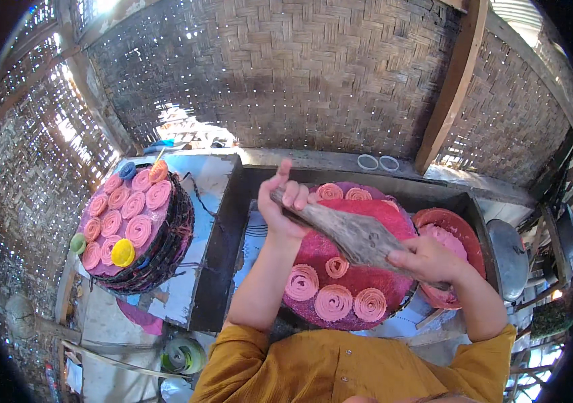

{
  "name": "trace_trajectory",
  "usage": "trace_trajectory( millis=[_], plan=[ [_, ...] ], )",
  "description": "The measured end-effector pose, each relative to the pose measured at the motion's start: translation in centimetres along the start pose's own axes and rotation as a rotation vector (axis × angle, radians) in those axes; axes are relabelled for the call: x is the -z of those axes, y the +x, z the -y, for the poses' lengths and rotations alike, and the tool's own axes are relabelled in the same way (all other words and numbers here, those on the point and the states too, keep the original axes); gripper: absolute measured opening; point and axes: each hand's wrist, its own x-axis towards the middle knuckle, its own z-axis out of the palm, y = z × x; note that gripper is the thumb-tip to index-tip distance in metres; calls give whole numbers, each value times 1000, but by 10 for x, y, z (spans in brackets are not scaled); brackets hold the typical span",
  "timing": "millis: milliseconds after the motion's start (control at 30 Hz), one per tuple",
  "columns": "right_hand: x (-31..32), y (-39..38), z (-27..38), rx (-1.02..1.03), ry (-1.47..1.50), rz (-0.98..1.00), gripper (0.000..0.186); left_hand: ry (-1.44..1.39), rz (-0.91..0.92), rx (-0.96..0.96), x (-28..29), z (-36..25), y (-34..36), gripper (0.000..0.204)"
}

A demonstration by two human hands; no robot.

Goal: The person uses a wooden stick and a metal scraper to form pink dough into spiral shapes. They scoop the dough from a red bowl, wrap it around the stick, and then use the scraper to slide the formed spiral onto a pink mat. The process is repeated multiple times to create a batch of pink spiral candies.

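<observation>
Across the middle, my left hand [286, 205] grips one end of a long grey piece of weathered wood [343, 228], with the index finger raised. My right hand [421, 258] is closed on its lower right end. Beneath it lies a round red and purple piece [313, 248] with pink spiral rosettes [334, 301] at the front and back, its middle partly hidden by the wood and my arms. To its right, partly behind my right hand, sits a red basin [468, 252] with pink material inside.
At left, on a pale blue surface [216, 174], stands a dark-sided round stack [138, 221] topped with pink rosettes and yellow, green and blue cups. Also visible: a dark trough edge [221, 262], two white rings [378, 162], a metal lidded pot [508, 252], a green container [182, 352] and a woven wall [266, 74].
</observation>
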Motion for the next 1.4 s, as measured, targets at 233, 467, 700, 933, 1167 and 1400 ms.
trace_trajectory(
  millis=[233,467,700,933,1167,1400],
  plan=[
    [-9,-12,13,81,77,-6,52,20,47,-16,-22,-11,-14,43],
    [8,-28,8,121,-3,-131,50,-23,111,-8,-25,13,1,45],
    [4,-13,26,225,-37,-175,52,67,75,-48,-41,-16,5,44],
    [-5,-18,9,230,12,-71,53,143,-41,-69,-52,-10,-19,41],
    [-10,-34,-18,193,59,-148,54,67,-115,3,-35,26,-13,39],
    [-15,-43,-42,103,232,-192,50,261,-127,488,-22,51,1,53]
  ],
)
